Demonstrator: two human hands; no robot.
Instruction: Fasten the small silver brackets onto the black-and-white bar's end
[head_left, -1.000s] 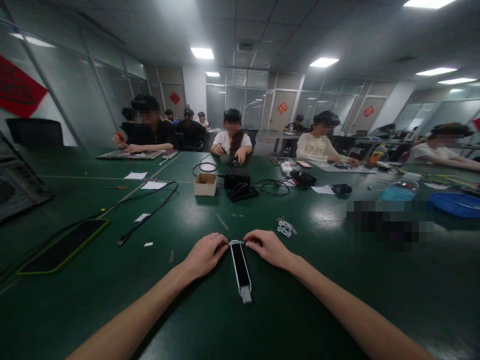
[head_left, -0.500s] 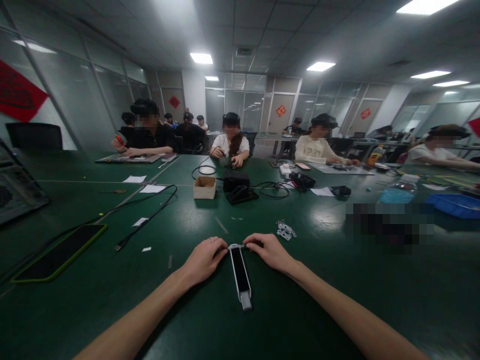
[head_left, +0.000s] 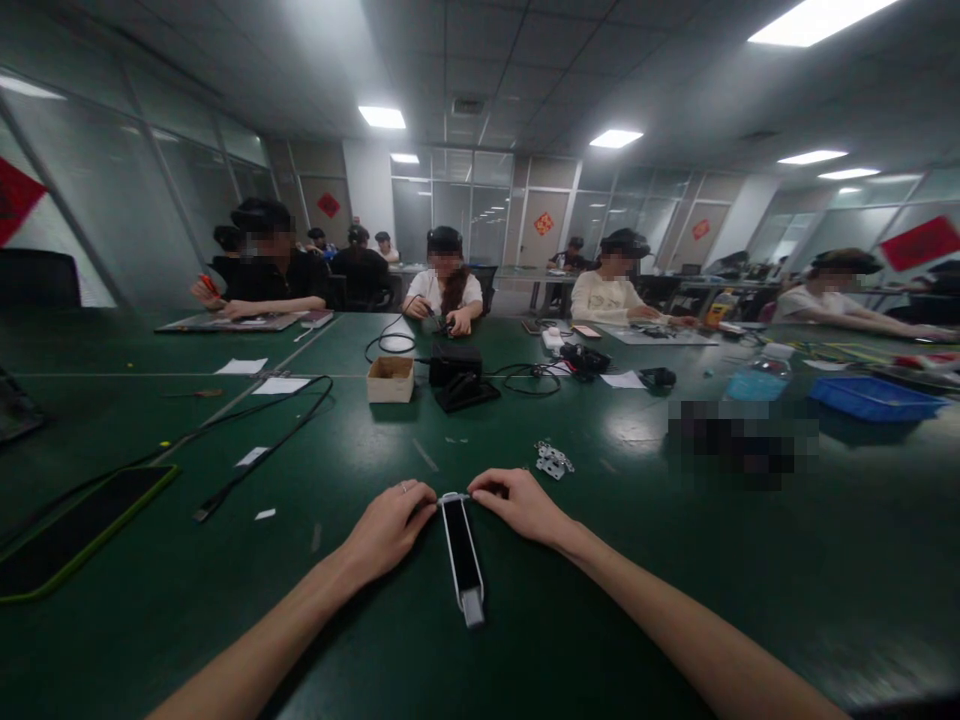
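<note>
A long, narrow piece with a black face and a white frame [head_left: 462,545] lies lengthwise on the green table in front of me. Its near end carries a light grey block. My left hand [head_left: 394,525] pinches at the left side of its far end, thumb against fingers. On the opposite side, my right hand [head_left: 517,503] pinches at a small light-coloured tab by the same end. The fingertips cover most of what they grip. Beyond my right hand sits a small heap of silvery metal plates [head_left: 553,460].
A cardboard box [head_left: 390,382] and a black device [head_left: 459,375] stand farther back. Black cables [head_left: 259,450] and a green-edged dark mat [head_left: 82,530] lie on the left. At right are a bottle of blue liquid [head_left: 757,380] and a blue tray [head_left: 874,398]. Several people sit opposite.
The view has turned a little to the right, so everything sits farther left in the picture. Both hands keep their pinch at the far end of the white-framed piece.
</note>
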